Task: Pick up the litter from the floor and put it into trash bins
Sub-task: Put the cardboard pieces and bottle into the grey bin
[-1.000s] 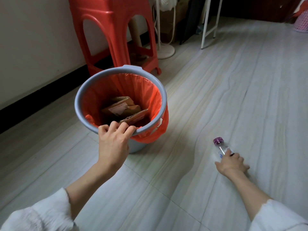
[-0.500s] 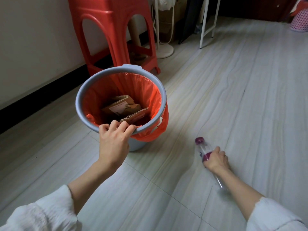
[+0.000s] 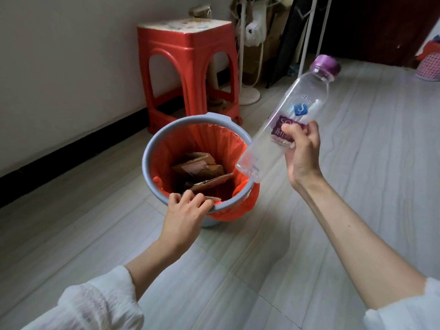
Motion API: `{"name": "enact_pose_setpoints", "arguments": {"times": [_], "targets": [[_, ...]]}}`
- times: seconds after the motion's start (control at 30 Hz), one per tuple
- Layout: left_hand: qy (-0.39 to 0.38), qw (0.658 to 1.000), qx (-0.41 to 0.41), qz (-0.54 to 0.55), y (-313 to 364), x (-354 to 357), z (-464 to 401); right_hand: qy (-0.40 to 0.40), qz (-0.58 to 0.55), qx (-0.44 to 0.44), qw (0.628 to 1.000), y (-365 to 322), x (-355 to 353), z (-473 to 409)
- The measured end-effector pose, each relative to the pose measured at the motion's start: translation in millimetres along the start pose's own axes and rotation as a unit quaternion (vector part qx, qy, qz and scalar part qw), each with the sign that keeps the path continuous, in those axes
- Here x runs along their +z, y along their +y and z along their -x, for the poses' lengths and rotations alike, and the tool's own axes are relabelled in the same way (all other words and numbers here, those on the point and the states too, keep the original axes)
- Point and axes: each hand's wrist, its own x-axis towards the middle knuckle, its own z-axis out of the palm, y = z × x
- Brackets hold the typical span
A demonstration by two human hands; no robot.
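A grey trash bin lined with an orange bag stands on the floor, with several cardboard pieces inside. My left hand grips the bin's near rim, fingers curled over the edge. My right hand holds a clear empty plastic bottle with a purple cap and purple label. The bottle is tilted, cap up and to the right, its base hanging over the bin's right rim.
A red plastic stool stands against the wall behind the bin. A white fan base and white stand legs are beyond it. A pink basket sits at the far right. Pale tiled floor spreads to the right.
My right hand has lifted the bottle off the floor and brought it up and left over the bin's right rim. My left hand has stayed on the rim.
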Motion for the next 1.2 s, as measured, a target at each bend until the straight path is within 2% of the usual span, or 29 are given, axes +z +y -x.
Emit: {"name": "enact_pose_setpoints", "arguments": {"times": [0.03, 0.1, 0.13, 0.2, 0.27, 0.43, 0.57, 0.63, 0.7, 0.77, 0.83, 0.87, 0.93, 0.97, 1.0, 1.03, 1.07, 1.17, 1.2], "targets": [[-0.006, 1.0, 0.007, -0.001, 1, -1, 1, -0.022, 0.026, 0.013, 0.999, 4, 8, 2], [-0.019, 1.0, 0.018, -0.001, 2, -3, 4, -0.061, 0.15, 0.052, 0.985, 23, 19, 7], [-0.025, 0.999, 0.024, -0.002, 2, -5, 5, -0.078, 0.24, 0.063, 0.966, 38, 21, 11], [-0.033, 0.999, 0.035, -0.01, 1, -7, 7, -0.125, 0.413, 0.069, 0.9, 65, 21, 19], [-0.034, 0.998, 0.044, -0.011, -1, -7, 10, -0.189, 0.49, 0.067, 0.848, 82, 18, 27], [-0.025, 0.998, 0.053, -0.003, -1, -9, 11, -0.277, 0.525, 0.05, 0.803, 89, 24, 26], [-0.034, 0.998, 0.048, -0.002, -1, -10, 10, -0.28, 0.498, 0.041, 0.82, 87, 27, 31], [-0.042, 0.998, 0.046, -0.007, -2, -10, 10, -0.28, 0.527, -0.011, 0.802, 85, 25, 35], [-0.048, 0.998, 0.04, -0.007, -4, -9, 10, -0.279, 0.58, -0.053, 0.764, 80, 19, 36], [-0.052, 0.998, 0.035, -0.007, -5, -8, 9, -0.299, 0.649, -0.067, 0.696, 76, 13, 33], [-0.053, 0.998, 0.039, -0.006, -3, -8, 9, -0.317, 0.713, -0.046, 0.623, 76, 11, 32], [-0.052, 0.998, 0.043, -0.006, -1, -9, 9, -0.323, 0.719, -0.026, 0.615, 76, 11, 31], [-0.048, 0.997, 0.052, -0.005, 1, -11, 8, -0.326, 0.667, 0.011, 0.669, 71, 16, 32], [-0.047, 0.997, 0.055, -0.005, 0, -11, 9, -0.325, 0.637, -0.002, 0.699, 70, 17, 31], [-0.047, 0.997, 0.058, -0.006, -1, -11, 9, -0.321, 0.624, -0.029, 0.712, 69, 18, 30], [-0.048, 0.997, 0.059, -0.007, -2, -10, 10, -0.32, 0.631, -0.057, 0.705, 70, 17, 29], [-0.048, 0.997, 0.06, -0.005, -4, -9, 11, -0.324, 0.654, -0.07, 0.68, 71, 16, 29], [-0.047, 0.997, 0.059, -0.001, -4, -8, 11, -0.361, 0.74, -0.027, 0.567, 79, 19, 35], [-0.049, 0.997, 0.06, -0.003, -4, -9, 10, -0.363, 0.755, -0.014, 0.546, 81, 22, 37]]}}
